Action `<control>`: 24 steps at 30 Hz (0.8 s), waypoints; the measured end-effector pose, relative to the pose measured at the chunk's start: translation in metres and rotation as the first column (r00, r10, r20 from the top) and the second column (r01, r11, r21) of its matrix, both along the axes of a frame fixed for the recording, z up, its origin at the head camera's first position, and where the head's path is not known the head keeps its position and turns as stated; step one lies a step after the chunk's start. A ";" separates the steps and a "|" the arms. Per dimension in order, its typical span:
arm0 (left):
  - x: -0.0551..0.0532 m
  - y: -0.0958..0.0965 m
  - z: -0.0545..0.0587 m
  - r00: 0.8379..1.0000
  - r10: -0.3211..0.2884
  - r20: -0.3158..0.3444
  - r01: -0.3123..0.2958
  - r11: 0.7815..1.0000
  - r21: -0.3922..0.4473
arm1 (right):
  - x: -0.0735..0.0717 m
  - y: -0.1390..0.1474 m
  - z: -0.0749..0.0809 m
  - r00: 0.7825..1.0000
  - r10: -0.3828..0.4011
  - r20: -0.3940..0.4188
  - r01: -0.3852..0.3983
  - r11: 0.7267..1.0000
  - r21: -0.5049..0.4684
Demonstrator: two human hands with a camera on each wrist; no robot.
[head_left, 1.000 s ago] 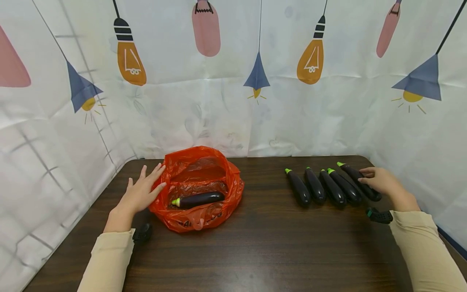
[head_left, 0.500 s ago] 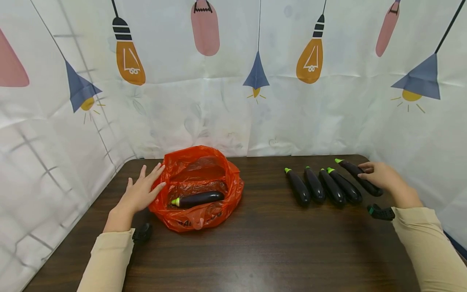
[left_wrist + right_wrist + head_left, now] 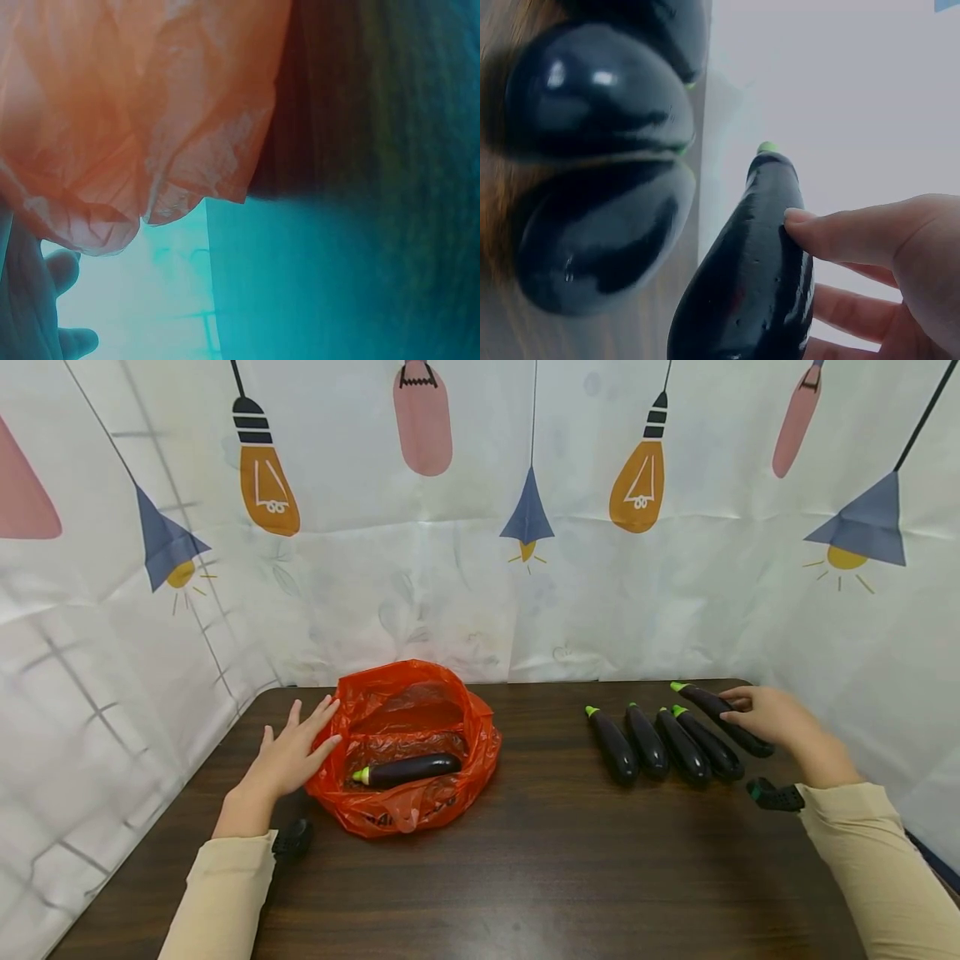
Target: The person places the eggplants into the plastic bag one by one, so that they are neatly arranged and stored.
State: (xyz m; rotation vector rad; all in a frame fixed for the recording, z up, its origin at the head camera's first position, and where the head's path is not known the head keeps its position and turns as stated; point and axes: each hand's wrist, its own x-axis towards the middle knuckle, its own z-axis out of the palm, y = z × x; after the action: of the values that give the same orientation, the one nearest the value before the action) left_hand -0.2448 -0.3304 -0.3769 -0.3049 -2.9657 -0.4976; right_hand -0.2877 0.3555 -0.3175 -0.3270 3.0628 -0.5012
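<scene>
My right hand (image 3: 772,718) grips a dark eggplant (image 3: 720,717) with a bright green stem end. In the right wrist view the thumb presses one side of this eggplant (image 3: 742,285) and the fingers curl behind it. Left of that hand, several more eggplants (image 3: 615,747) lie side by side on the table. At the left, my left hand (image 3: 281,756) spreads its straight fingers against the side of a red plastic bag (image 3: 480,743). The bag's mouth stands wide, and one eggplant (image 3: 412,770) lies inside. The left wrist view shows the bag's wall (image 3: 135,112) close up.
Both hands work over a dark wooden table (image 3: 540,860). Behind its far edge hangs a white cloth (image 3: 450,585) printed with lamps and bulbs, which also runs along both sides. A black wrist device (image 3: 292,839) sits under the left wrist.
My right hand has picked up the rightmost eggplant and moved it slightly left, toward the others. The left hand and the bag have stayed where they were.
</scene>
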 end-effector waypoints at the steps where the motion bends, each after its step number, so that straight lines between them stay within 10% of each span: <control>1: 0.000 0.000 0.000 1.000 0.000 0.001 0.000 1.000 0.000 | 0.001 -0.003 0.000 1.000 0.004 -0.006 -0.004 1.000 0.000; 24: 0.001 0.005 0.001 0.998 0.047 -0.041 -0.051 0.993 -0.109 | 0.009 -0.064 0.006 0.996 0.063 -0.062 -0.065 0.998 -0.022</control>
State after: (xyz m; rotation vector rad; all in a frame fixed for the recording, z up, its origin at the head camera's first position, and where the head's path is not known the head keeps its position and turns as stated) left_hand -0.2437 -0.3258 -0.3762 -0.2489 -2.9606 -0.3201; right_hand -0.2784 0.2913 -0.3110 -0.4480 3.0957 -0.5345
